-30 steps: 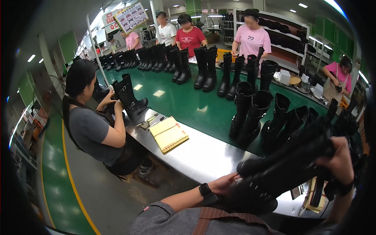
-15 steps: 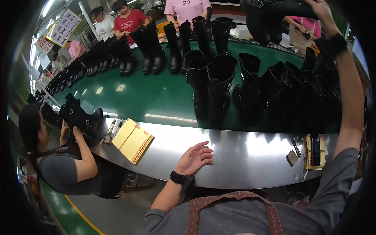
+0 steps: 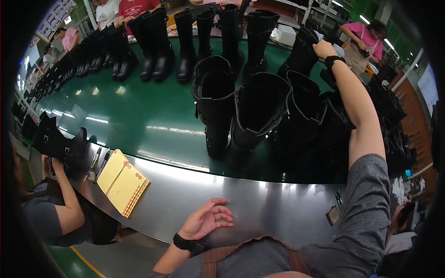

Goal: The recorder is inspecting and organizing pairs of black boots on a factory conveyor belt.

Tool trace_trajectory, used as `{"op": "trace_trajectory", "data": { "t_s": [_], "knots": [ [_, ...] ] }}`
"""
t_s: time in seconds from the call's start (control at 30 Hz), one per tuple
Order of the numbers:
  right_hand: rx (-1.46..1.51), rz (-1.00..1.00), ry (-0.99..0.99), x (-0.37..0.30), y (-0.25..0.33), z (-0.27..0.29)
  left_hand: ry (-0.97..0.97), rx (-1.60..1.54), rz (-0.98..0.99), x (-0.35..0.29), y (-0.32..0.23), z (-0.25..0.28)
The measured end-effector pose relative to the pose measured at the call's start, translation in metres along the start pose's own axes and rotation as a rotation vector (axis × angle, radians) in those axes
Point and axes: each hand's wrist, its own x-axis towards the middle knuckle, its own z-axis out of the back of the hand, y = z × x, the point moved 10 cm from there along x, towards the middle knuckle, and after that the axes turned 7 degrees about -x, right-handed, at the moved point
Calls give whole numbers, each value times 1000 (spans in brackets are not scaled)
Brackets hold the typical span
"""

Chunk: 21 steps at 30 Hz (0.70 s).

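Observation:
My right arm reaches far across the green surface, and my right hand (image 3: 326,49) is closed on the upper edge of a tall black boot (image 3: 300,54) at the far side. That boot leans a little; its foot is partly hidden behind nearer boots. Over the near metal edge, my left hand (image 3: 206,222) hovers with its fingers apart and loosely curled, holding nothing. Directly ahead stands an open-topped pair, a left boot (image 3: 211,104) and a right boot (image 3: 259,104), both with buckles. More black boots (image 3: 320,120) crowd beneath my right forearm.
A long green conveyor (image 3: 139,109) carries a row of black boots (image 3: 162,46) along its far side. On the metal ledge (image 3: 185,185) lie a yellow stack of cards (image 3: 121,183) and small tools. A co-worker (image 3: 46,215) handles a boot (image 3: 60,141) at left; other people stand beyond.
My right hand has lowered the black boot from high at the upper right onto the far side of the conveyor, still gripping it. The left hand stays open over the ledge. The view has shifted.

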Motion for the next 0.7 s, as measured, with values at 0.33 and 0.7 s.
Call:
{"op": "trace_trajectory", "data": {
  "t_s": [0.33, 0.7],
  "knots": [
    [275, 296, -156, -77, 24, 145, 47, 55, -39, 0, 0, -5],
    [1293, 1342, -40, -539, 100, 351, 125, 81, -84, 2, 0, -2]
  ]
}}
